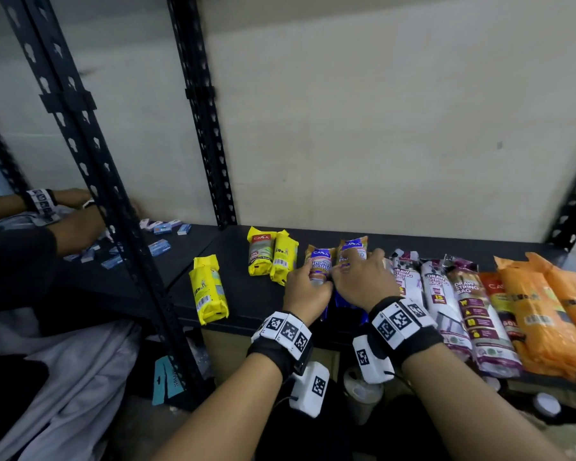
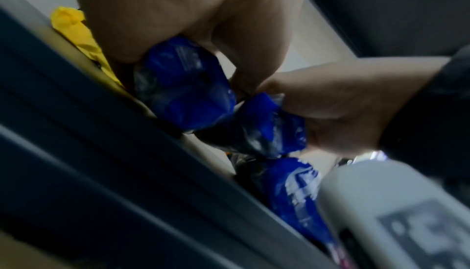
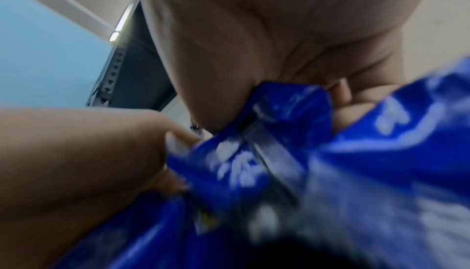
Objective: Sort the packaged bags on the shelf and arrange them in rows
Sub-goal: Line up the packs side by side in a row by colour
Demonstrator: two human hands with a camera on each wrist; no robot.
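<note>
Two blue packaged bags lie side by side mid-shelf on the black shelf [image 1: 240,294]. My left hand [image 1: 310,277] grips the left blue pack [image 1: 320,261], whose end shows in the left wrist view [image 2: 183,84]. My right hand [image 1: 359,271] grips the right blue pack [image 1: 352,251] with fingers curled over it; its blue wrapper [image 3: 279,132] fills the right wrist view. The two hands touch. A third blue pack [image 2: 292,193] lies under my wrists. Three yellow packs [image 1: 208,289] [image 1: 261,254] [image 1: 284,259] lie to the left.
White and purple drawstring bag packs [image 1: 439,294] and orange packs [image 1: 546,311] lie in a row on the right. Black slotted uprights [image 1: 113,211] [image 1: 207,128] stand at left. Another person's hands [image 1: 77,227] work among small blue boxes [image 1: 160,247] on the adjoining shelf.
</note>
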